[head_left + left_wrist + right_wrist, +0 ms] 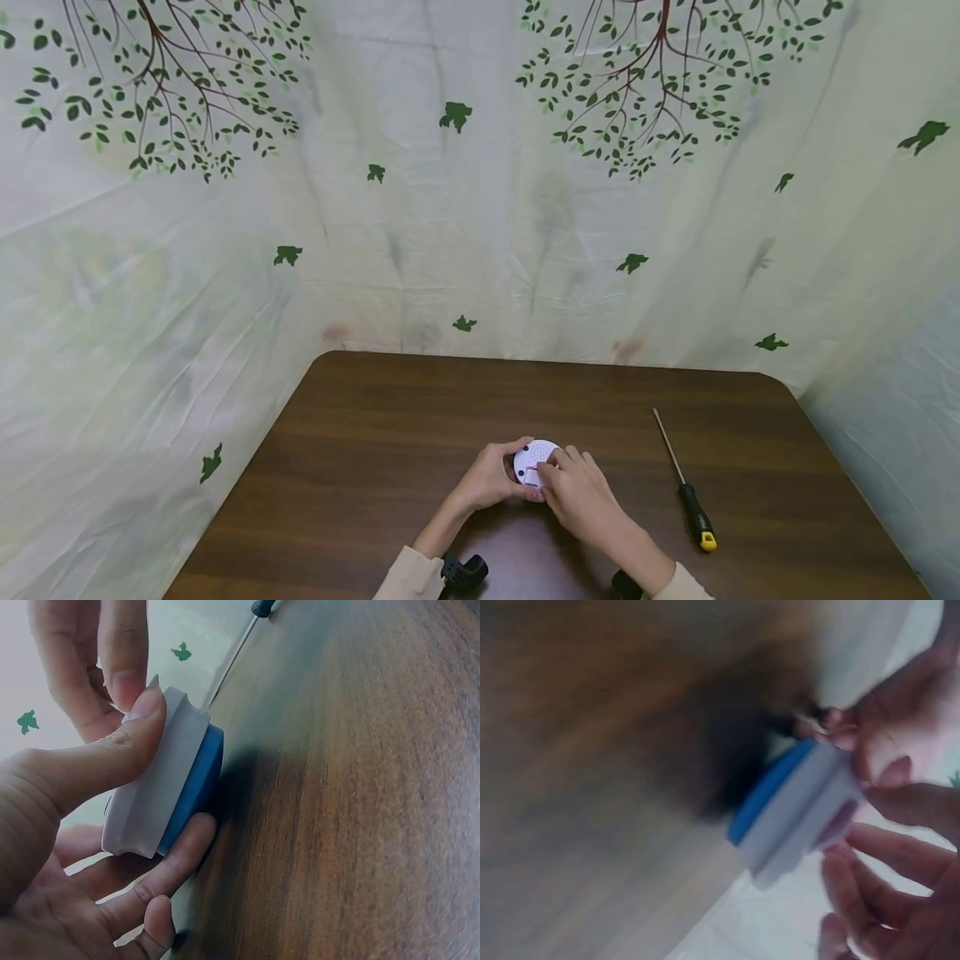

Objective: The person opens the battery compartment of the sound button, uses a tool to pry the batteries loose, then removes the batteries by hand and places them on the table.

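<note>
1. The person's left hand point(491, 477) is gripping a round white device point(531, 455) by its rim.
2. The right hand point(583, 497) is working its fingers against the device's face.
3. Cream sleeves point(412, 575) are showing at the bottom, beside black wrist gear point(467, 572).
4. A screwdriver point(692, 506) is lying right of the hands on the brown table point(375, 425), pointing away.
5. A leaf-printed pale curtain point(495, 250) is hanging behind.

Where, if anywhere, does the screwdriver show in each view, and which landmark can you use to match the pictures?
Head: the screwdriver lies at the lower right, on the wooden table.
Left wrist: at the top, near the middle, its handle cut off by the upper edge.
Right wrist: not visible.
Shared landmark: the round white device, seen in all three.
</note>
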### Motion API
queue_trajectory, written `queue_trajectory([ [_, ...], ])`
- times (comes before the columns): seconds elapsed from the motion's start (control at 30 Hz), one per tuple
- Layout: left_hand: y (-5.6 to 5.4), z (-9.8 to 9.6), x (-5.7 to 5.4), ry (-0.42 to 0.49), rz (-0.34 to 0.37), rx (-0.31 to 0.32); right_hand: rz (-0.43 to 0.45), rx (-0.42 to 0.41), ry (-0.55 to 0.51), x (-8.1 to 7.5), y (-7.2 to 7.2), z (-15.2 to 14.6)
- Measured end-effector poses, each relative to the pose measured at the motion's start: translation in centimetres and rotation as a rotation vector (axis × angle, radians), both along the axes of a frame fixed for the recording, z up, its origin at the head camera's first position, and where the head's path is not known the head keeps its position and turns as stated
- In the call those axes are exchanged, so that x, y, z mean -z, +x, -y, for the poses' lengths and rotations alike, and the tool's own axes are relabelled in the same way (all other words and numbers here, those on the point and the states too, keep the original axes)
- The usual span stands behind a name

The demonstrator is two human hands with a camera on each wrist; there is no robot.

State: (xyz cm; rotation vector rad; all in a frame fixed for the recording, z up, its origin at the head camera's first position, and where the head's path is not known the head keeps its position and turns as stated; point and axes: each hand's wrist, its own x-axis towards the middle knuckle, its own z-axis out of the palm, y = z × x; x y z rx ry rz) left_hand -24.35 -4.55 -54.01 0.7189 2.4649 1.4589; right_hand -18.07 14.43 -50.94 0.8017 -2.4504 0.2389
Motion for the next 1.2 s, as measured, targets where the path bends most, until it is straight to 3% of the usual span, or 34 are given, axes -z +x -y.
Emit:
queue_trajectory([
  [0.3, 0.0, 0.2, 0.1, 0.001, 0.013, -0.007, 0.349, 0.038, -0.005, -2.2, -1.0, -0.7],
  [0.47, 0.0, 0.4, 0.2, 0.031, 0.05, -0.006, 0.507, 0.133, -0.089, -3.1, -2.5, -2.1],
  [0.63, -0.1, 0.5, 0.3, 0.018, 0.04, -0.016, 0.574, 0.309, -0.19, -4.4, -5.0, -5.5],
  [0.87, 0.0, 0.4, 0.2, 0.009, 0.042, -0.01, 0.637, 0.426, -0.191, -5.5, -8.4, -11.4],
  [1.03, 0.0, 0.3, 0.1, 0.031, 0.064, -0.001, 0.713, 0.48, -0.162, -5.1, -10.1, -13.9],
  [1.2, 0.0, 0.2, 0.3, 0.037, 0.078, 0.009, 0.772, 0.557, -0.137, -3.5, -11.4, -14.9],
])
